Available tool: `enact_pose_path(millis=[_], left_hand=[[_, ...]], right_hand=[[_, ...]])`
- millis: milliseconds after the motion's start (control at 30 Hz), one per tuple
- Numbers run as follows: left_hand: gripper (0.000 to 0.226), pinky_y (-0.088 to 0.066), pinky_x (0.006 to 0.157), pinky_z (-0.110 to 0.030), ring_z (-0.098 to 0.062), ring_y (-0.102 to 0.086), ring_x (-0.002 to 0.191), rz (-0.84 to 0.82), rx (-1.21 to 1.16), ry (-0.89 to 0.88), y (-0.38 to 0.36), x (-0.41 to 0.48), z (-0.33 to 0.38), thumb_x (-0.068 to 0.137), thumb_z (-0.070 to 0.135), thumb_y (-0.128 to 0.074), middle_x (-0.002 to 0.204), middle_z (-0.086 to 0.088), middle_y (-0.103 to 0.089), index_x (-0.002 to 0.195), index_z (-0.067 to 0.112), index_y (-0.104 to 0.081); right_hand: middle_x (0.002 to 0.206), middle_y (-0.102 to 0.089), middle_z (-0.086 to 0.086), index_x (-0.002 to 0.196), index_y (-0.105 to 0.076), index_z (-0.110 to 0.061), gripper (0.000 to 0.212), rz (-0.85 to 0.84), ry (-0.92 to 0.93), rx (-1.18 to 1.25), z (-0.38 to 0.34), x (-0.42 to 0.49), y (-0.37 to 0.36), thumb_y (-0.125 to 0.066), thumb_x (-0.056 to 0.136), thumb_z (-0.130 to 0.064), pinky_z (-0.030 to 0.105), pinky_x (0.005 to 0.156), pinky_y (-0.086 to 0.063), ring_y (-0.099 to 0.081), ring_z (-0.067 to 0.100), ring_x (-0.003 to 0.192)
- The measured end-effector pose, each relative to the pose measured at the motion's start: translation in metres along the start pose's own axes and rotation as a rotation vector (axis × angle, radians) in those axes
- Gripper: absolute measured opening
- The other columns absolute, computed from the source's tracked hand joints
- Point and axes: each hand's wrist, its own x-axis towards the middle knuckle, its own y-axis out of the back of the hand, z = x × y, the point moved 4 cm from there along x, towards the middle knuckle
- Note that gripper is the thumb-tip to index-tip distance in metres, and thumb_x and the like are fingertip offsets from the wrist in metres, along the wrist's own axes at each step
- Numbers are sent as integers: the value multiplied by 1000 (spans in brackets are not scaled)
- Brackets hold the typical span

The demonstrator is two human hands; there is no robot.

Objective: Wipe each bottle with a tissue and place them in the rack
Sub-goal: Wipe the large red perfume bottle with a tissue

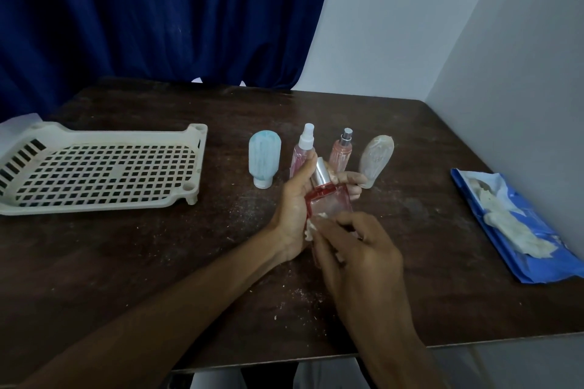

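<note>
Dark brown wooden table [132, 262], flecked with white crumbs. Left: cream perforated rack [94, 207] on short feet. Centre, in a row: blue tube [264, 158] cap down, pink spray bottle [301, 151], silver-capped pink bottle [341, 151], clear tube [376, 158] cap down. Right: blue tissue pack [524, 265], open, lying flat

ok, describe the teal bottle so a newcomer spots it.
On the dark table, a row of four bottles stands right of the cream rack. The teal bottle is leftmost, nearest the rack: the only blue-green one, standing on its white cap.
</note>
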Motion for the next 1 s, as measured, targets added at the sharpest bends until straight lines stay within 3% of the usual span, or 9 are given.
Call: enact_pose_path(millis=[133, 267, 467, 667, 900, 1000], left_hand=[[64, -46, 97, -38, -24, -63, 88, 42, -51, -35, 9, 5, -1, 104, 48, -29, 98, -22, -69, 68, 14, -69], [43, -56, 86, -35, -27, -68, 81, 104, -79, -69, 19, 12, -3, 94, 48, -42, 94, -24, -72, 79, 9, -51], [44, -56, 86, -37, -27, -68, 82, 115, -7, -92, 22, 12, -4, 97, 49, -40, 96, -25, -72, 81, 9, -50], [46, -58, 79, -33, -28, -71, 83, 136, 14, -69, 27, 12, -4, 98, 49, -38, 100, -26, -72, 81, 8, -52], [48, -59, 78, -32, -28, -71, 85, 152, 8, -54, 27, 12, -4, 102, 50, -33, 103, -26, -72, 97, 7, -52], [52, -59, 80, -32, -27, -71, 86, 150, 4, -33, 26, 11, -4, 102, 51, -31, 103, -24, -73, 82, 9, -53]], right_hand=[[92, -65, 3, 92, -77, -11, 14, -50, 2, 8, -4, -5, -6, -69, 83, -18, 20, 59, -52, -61, 13, 73], [88, -66, -1, 91, -80, -14, 17, -32, 5, 40, 7, -24, -3, -83, 75, -10, 25, 59, -56, -64, 11, 72], [90, -66, -1, 94, -79, -13, 14, -26, -63, 32, 23, -18, 6, -76, 81, -13, 28, 61, -58, -63, 11, 75], [92, -64, -3, 97, -80, -17, 13, -57, -19, 73, 14, -33, -1, -74, 85, -19, 16, 66, -52, -60, 5, 75], [91, -65, -1, 97, -79, -14, 18, -33, -69, 53, 17, -30, 3, -80, 80, -9, 19, 65, -52, -63, 10, 75], [92, -63, -1, 97, -78, -12, 13, -46, -54, 80, 12, -31, 0, -76, 84, -11, 22, 65, -54, -62, 10, 74]])
